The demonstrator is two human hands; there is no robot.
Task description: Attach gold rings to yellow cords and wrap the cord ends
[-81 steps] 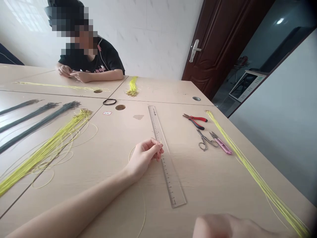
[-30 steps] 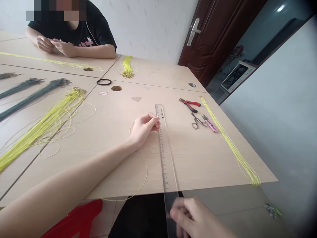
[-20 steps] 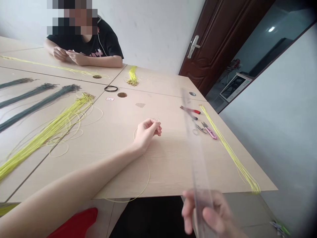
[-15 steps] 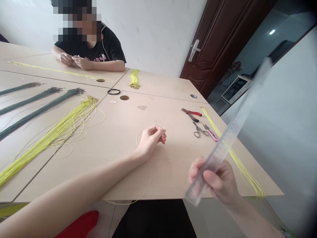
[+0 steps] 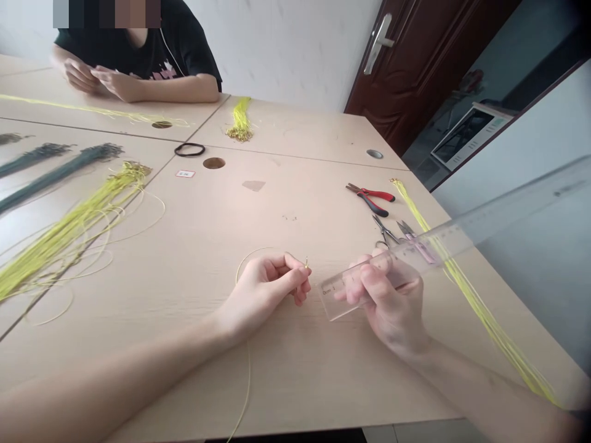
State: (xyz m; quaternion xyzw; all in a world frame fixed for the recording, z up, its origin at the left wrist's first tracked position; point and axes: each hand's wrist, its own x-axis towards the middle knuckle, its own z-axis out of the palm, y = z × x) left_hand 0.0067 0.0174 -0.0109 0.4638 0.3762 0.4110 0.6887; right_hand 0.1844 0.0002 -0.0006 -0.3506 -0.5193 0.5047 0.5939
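Note:
My left hand (image 5: 272,286) pinches a thin yellow cord (image 5: 249,369) near the middle of the table; a small metallic tip (image 5: 307,263) stands up from between thumb and forefinger. The cord loops behind the hand and runs down past the table's front edge. In my right hand (image 5: 394,304) is a clear plastic ruler (image 5: 480,224), gripped near its zero end. That end lies just right of my left fingertips, not touching them, and the ruler slants up to the right, partly over the purple-handled snips (image 5: 420,246).
Red-and-black pliers (image 5: 372,198) and scissors (image 5: 383,231) lie behind the ruler. Yellow cord bundles (image 5: 69,227) (image 5: 241,120) (image 5: 475,295), dark green bundles (image 5: 60,172), a black band (image 5: 189,149) and a label (image 5: 185,174) rest on the table (image 5: 295,381). Across it sits a person (image 5: 138,80).
My right hand has brought the ruler closer to my left hand and tilted it flatter. The view has shifted lower and nearer the table. My left hand keeps its pinch.

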